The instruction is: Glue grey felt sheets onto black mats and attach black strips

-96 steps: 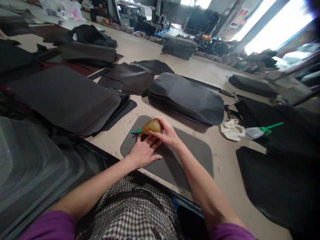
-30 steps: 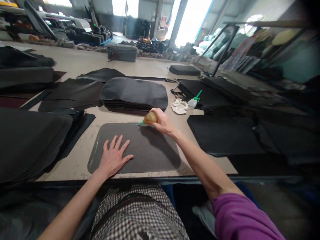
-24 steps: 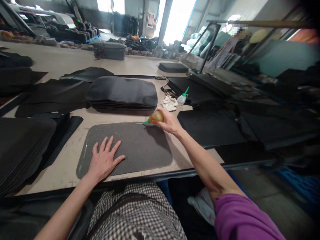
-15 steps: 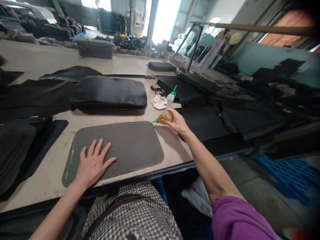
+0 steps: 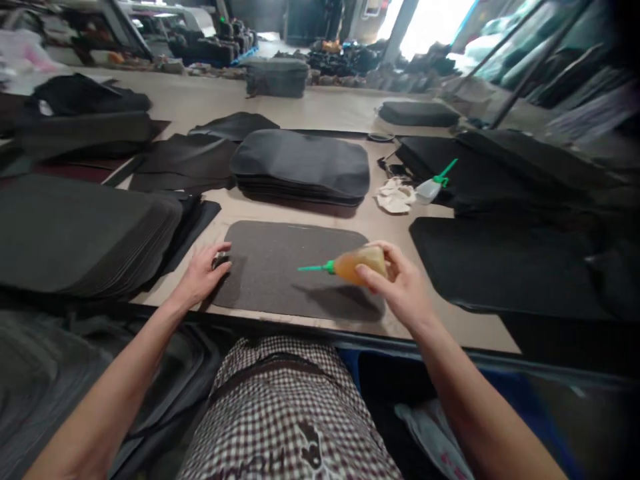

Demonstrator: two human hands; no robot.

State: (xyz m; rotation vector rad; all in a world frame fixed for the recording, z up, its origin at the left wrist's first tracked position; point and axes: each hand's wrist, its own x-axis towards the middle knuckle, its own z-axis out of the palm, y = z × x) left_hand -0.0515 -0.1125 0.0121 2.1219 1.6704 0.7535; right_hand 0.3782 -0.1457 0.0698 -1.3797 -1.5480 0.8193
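A grey rounded mat-like panel (image 5: 280, 267) lies flat on the beige table. My right hand (image 5: 403, 283) is wrapped round a squeeze bottle (image 5: 357, 265) of amber liquid, held above the panel's right part. The bottle lies on its side, with its thin green nozzle pointing left, clear of the surface. At the panel's left edge, my left hand (image 5: 200, 273) has its fingers and thumb curled about a small dark thing (image 5: 221, 259); what it is I cannot make out.
Behind the panel sits a stack of dark padded pieces (image 5: 300, 163). A crumpled white cloth (image 5: 395, 195) and a white bottle with green nozzle (image 5: 431, 189) are to its right. Piled dark sheets (image 5: 90, 233) stand left; a black sheet (image 5: 500, 267) lies right.
My left hand has left the panel's middle and closed at its left edge. My right hand has drawn the bottle back from the far edge, over the panel. The view has turned left.
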